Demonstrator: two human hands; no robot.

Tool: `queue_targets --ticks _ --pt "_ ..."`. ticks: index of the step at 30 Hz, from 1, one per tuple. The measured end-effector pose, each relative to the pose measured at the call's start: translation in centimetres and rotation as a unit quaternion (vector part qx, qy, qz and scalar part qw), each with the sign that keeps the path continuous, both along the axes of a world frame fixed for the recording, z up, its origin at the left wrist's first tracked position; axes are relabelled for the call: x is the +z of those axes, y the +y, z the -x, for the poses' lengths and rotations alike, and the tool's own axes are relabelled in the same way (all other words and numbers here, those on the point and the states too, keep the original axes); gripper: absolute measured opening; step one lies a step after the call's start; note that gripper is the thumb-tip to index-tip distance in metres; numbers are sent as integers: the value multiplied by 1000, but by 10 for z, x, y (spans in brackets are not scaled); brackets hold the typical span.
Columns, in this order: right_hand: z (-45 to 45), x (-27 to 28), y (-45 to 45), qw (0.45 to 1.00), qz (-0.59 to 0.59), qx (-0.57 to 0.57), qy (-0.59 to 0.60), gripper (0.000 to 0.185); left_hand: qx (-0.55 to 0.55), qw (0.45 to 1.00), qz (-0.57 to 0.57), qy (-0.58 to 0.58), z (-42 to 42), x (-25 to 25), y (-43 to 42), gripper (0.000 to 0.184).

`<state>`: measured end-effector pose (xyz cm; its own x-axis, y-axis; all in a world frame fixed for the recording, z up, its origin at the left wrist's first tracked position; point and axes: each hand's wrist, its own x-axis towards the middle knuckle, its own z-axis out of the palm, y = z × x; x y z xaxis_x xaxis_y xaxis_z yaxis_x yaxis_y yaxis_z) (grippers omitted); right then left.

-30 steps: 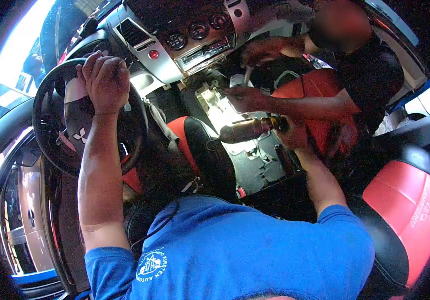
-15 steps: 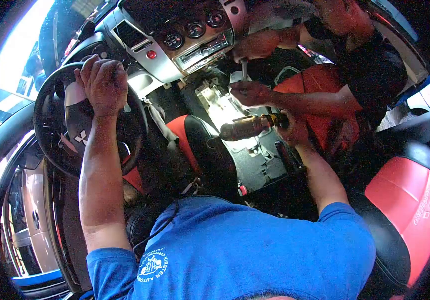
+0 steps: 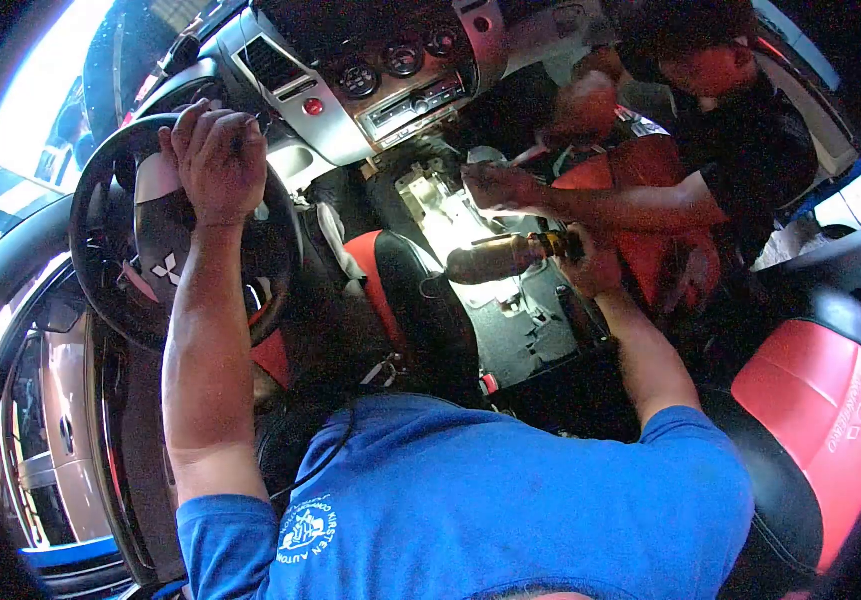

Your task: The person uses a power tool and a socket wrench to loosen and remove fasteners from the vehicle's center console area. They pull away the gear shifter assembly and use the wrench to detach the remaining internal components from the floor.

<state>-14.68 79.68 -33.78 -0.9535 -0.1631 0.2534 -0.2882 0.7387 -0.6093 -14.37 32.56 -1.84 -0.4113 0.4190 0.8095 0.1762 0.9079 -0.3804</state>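
My left hand [image 3: 219, 165] rests curled over the upper rim of the black steering wheel [image 3: 88, 255], its knuckles facing up. In my right hand [image 3: 591, 262] is a dark amber lamp-like tool [image 3: 496, 260] with a yellow and black end, held over the console. Bright light falls on the opened centre console [image 3: 438, 212] beside the tool. A co-worker's hand [image 3: 501, 187] is just above the tool, near the lit area. The co-worker's other hand [image 3: 586, 112] grips a slim pale tool [image 3: 531, 154], whose exact kind I cannot make out.
The co-worker [image 3: 761, 130] leans in from the far side, over a red and black seat [image 3: 641, 165]. The dashboard [image 3: 331, 125] with its radio spans the top. Another red and black seat [image 3: 801, 380] stands at the right. A lever [image 3: 576, 312] rises beside the console.
The co-worker's upper hand has moved right and away from the console, and its slim tool now slants. The co-worker's head is lowered. My hands keep their places on the wheel and lamp-like tool.
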Motion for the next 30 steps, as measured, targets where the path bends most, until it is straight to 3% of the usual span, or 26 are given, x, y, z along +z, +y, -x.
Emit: queue_targets --ticks 3,6,9,12,15,22,27,30 --pt "5 -10 3 994 0 38 99 52 0 1000 -2 -2 0 1 1 9" --pt "6 -19 7 991 -5 50 124 55 12 1000 -3 -3 -1 -1 3 9" --pt "2 -13 5 999 -18 11 26 56 12 1000 0 -13 -1 1 2 11" --pt "5 -6 7 995 -29 47 83 55 5 999 7 -37 -2 1 0 14" --pt "-2 11 2 999 18 37 -15 54 18 999 11 -28 -4 0 1 14" --pt "4 -2 4 998 -3 49 47 50 8 1000 -1 -29 -3 0 0 12" --pt "-7 22 -3 999 -17 14 29 53 15 1000 12 -18 -2 -1 1 12" --pt "5 3 2 992 -10 52 118 49 17 1000 16 -18 -2 1 -1 13"
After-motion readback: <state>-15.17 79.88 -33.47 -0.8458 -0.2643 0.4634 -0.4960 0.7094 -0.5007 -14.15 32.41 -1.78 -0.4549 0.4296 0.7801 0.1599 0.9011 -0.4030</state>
